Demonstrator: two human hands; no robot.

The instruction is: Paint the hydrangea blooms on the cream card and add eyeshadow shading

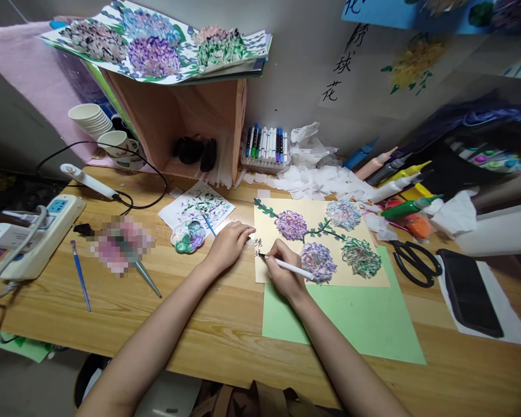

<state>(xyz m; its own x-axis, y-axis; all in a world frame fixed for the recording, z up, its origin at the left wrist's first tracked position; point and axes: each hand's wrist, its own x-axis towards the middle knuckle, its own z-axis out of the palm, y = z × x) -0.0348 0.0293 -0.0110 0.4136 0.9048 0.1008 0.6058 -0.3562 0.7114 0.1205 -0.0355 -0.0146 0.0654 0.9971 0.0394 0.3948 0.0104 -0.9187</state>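
Note:
My right hand grips a white brush pen with a black tip. Its tip meets the left side of a cream sheet, at a short column of black Chinese characters. Raised, textured flower heads in purple, blue and green sit on that sheet, joined by painted leafy stems. Under its lower part lies a green sheet. My left hand rests on the table beside the cream sheet's left edge, fingers stretched out and holding nothing. Close to it are a thin blue paintbrush and a paint-smeared flower-shaped palette.
Black scissors and a dark phone lie to the right. Behind stand a marker box, crumpled tissue and paint tubes. On the left are a power strip, a white glue gun and paper cups.

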